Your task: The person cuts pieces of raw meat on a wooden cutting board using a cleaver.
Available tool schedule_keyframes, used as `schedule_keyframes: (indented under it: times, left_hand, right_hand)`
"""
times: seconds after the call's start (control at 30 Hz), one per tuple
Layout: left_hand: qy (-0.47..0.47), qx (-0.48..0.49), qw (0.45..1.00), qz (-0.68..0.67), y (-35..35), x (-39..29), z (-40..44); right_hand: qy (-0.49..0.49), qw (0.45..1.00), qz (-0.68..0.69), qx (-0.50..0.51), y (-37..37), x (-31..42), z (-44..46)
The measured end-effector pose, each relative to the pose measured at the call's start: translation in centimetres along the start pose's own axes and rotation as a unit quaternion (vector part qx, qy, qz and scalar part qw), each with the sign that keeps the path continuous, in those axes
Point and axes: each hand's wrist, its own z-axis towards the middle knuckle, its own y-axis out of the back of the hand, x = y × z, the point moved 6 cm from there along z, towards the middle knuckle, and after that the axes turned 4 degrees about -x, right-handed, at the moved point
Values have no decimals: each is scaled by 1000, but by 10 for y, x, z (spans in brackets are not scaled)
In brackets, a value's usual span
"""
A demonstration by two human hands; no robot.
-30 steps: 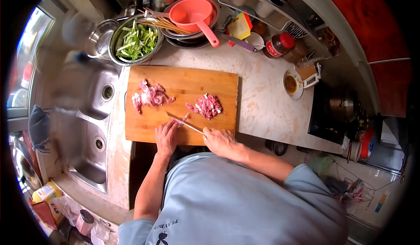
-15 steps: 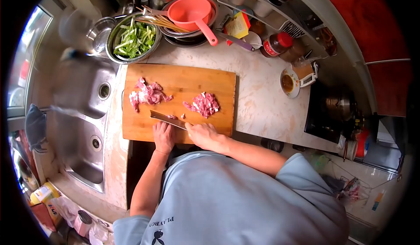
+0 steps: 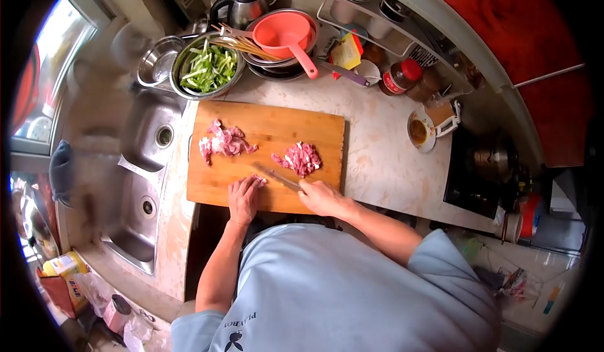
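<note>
My right hand is wrapped round the handle of a kitchen knife. Its blade points up and left over the wooden cutting board. Near the board's front edge, my left hand has its fingers bent and pressed on a small piece of raw meat, just left of the blade. Beyond that hand lies a loose pile of larger raw meat pieces. A heap of chopped meat sits beyond the knife, on the right half of the board.
A bowl of cut green vegetables stands behind the board, beside stacked bowls with a pink strainer. On the left is a double sink. To the right are a small sauce dish, a red-capped jar and a dark stove.
The knife has come away from my left fingers towards the right, and the small meat piece now shows at my fingertips. The whole view has shifted slightly.
</note>
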Motion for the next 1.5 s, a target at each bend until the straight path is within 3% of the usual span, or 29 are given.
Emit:
schedule_keyframes:
  times: [0.03, 0.1, 0.2, 0.33, 0.4, 0.57, 0.73, 0.8, 1.0, 1.07, 1.13, 1.17, 1.27, 1.33, 1.4, 1.5]
  left_hand:
    - [3, -3, 1000, 2, 0, 1, -1]
    - [3, -50, 998, -32, 8, 2, -3]
    - [14, -50, 999, -1, 12, 3, -6]
    - [-3, 0, 1000, 0, 5, 1, -4]
    - [14, 41, 999, 23, -2, 4, -5]
    - [19, 24, 999, 15, -5, 3, -7]
    - [18, 50, 998, 24, -8, 6, -8]
    - [11, 26, 999, 27, -6, 5, -3]
    - [28, 41, 998, 28, -11, 7, -10]
    - [17, 23, 999, 21, -8, 2, -9]
    - [50, 63, 997, 8, -9, 6, -10]
    - [18, 18, 1000, 2, -12, 8, -14]
    - [40, 5, 999, -3, -7, 4, -8]
    - [19, 10, 1000, 8, -6, 2, -7]
    - [13, -5, 1000, 7, -3, -2, -4]
    - [15, -1, 1000, -14, -1, -1, -3]
  right_hand:
    - [4, 1000, -3, 2, -1, -4, -3]
    - [-38, 995, -21, -88, 8, -9, -10]
    - [-14, 996, -41, -84, 10, 18, -14]
    - [69, 992, -106, -22, -3, 45, -18]
    - [49, 992, -113, -12, 0, 42, -22]
    - [-4, 992, -111, 57, -4, 40, -14]
    - [13, 994, -102, 29, -9, 39, -17]
    - [-31, 987, -141, 69, -10, 26, -24]
    - [34, 996, -77, 5, -26, 42, 7]
    - [14, 993, -104, 51, -13, 42, 6]
    - [12, 994, -103, 36, -10, 29, 4]
    - [11, 994, -105, 38, -10, 27, 4]
    - [18, 993, -109, 49, -26, 38, 16]
    - [87, 994, -70, -11, -29, 49, 29]
    - [87, 994, -63, -8, -23, 44, 29]
    - [1, 999, -34, -15, 1, 19, 25]
